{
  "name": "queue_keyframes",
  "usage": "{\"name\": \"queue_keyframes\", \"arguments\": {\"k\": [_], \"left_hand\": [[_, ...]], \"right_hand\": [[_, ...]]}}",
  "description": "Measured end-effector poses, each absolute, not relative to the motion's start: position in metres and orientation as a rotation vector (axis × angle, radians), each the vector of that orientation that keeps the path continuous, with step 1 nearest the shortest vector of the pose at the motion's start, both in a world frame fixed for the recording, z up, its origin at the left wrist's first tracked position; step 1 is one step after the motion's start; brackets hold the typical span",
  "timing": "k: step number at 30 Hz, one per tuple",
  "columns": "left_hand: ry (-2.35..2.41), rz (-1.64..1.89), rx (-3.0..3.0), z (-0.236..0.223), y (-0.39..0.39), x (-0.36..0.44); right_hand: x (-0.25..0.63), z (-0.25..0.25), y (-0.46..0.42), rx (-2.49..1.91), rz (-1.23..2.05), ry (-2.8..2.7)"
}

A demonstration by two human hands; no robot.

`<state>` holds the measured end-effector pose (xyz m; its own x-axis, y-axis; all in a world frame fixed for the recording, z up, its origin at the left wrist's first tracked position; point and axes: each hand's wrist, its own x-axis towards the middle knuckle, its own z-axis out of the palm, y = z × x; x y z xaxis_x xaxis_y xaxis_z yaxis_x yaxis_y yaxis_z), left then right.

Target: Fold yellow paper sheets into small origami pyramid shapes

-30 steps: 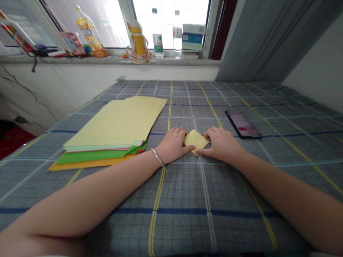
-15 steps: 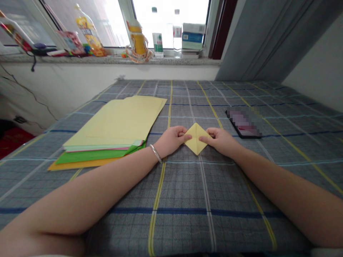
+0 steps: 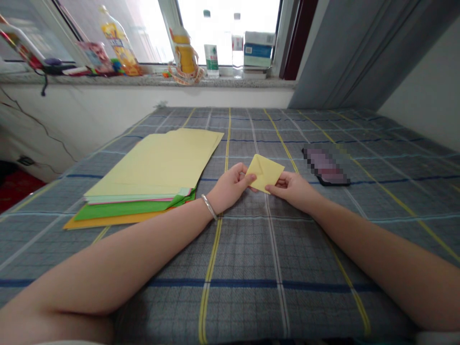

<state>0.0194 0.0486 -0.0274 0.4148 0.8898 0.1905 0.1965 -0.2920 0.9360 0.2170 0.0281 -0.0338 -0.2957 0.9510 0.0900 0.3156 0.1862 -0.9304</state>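
Observation:
A small folded square of yellow paper (image 3: 265,173) is held up between both hands, tilted, with a crease visible on its face. My left hand (image 3: 232,186), with a silver bangle at the wrist, pinches its left edge between thumb and fingers. The lower right edge is gripped by my right hand (image 3: 293,190), thumb in front and fingers behind. To the left of the hands lies a stack of coloured paper (image 3: 158,160), yellow on top with pale green, pink, green and orange sheets beneath.
A phone (image 3: 327,166), its screen blurred out, lies to the right on the plaid cloth (image 3: 244,268). Behind, the windowsill (image 3: 143,82) carries a yellow bottle (image 3: 185,52), a white-green tube (image 3: 212,61), a clear bottle (image 3: 237,45) and boxes (image 3: 258,50).
The folded paper has turned from a diamond with a vertical crease to a tilted square and shifted slightly up. Both hands keep hold of it; the right thumb now sits at its lower edge.

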Motion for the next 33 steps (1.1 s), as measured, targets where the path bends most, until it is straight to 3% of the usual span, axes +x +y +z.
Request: {"name": "queue_keyframes", "arguments": {"k": [10, 24, 33], "left_hand": [[0.996, 0.708, 1.965, -0.024, 0.045, 0.013], [1.003, 1.218, 1.778, -0.025, 0.051, 0.011], [0.895, 1.228, 1.781, -0.027, 0.051, 0.013]], "right_hand": [[0.213, -0.015, 0.014, -1.433, 0.291, -2.066], [0.223, -0.022, 0.026, -1.456, 0.226, -2.216], [0.22, -0.021, 0.024, -1.507, 0.296, -2.139]]}}
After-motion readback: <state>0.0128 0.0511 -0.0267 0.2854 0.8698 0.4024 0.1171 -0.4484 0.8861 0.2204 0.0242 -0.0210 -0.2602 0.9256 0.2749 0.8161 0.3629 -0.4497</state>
